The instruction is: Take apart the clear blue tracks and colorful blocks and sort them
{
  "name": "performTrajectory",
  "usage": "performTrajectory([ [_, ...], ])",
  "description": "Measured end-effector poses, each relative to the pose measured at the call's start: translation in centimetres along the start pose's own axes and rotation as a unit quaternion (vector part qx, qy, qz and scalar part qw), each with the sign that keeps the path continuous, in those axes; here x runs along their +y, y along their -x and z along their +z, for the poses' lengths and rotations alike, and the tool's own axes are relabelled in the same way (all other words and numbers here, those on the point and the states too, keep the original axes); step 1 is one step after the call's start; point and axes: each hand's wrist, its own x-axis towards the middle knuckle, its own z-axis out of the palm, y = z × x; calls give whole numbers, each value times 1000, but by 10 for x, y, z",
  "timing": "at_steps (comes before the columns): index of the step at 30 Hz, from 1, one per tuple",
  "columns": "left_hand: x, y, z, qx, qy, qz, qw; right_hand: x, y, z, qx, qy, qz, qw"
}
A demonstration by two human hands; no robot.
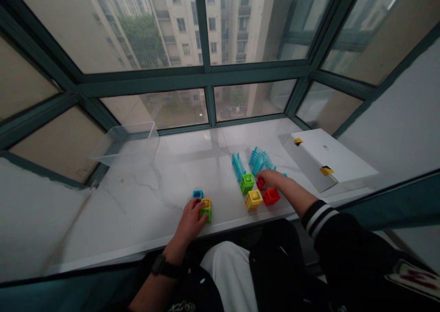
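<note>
The right hand [273, 179] pinches a dark red block [260, 183]; the left hand [189, 217] curves over a block cluster [206, 204], its grip unclear. Picking up seems the step; the next move calls for clearing the green block [247, 184], yellow block [253, 200] and bright red block [271, 197] beside it on the windowsill [137, 215].

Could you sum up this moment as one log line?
left hand: on block cluster | right hand: touching red block | nearby: green block, yellow block, second red block, blue pieces | back left: clear bin
</note>
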Motion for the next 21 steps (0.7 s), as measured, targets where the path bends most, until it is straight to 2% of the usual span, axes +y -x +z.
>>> performTrajectory([
  [7,2,0,-2,-6,-10,-5,1000,3,4,-7,-16,0,0,1000],
  [12,2,1,-2,-9,-12,-4,1000,3,21,-19,10,-11,11,1000],
  [15,1,1,-2,-9,-8,-1,1000,-5,37,-28,44,-20,24,999],
  [17,0,1,-1,-9,-8,1,1000,-14,45,-33,88,-34,14,995],
  [21,0,1,0,-13,-16,-4,1000,-34,47,-36,172,-76,-68,980],
])
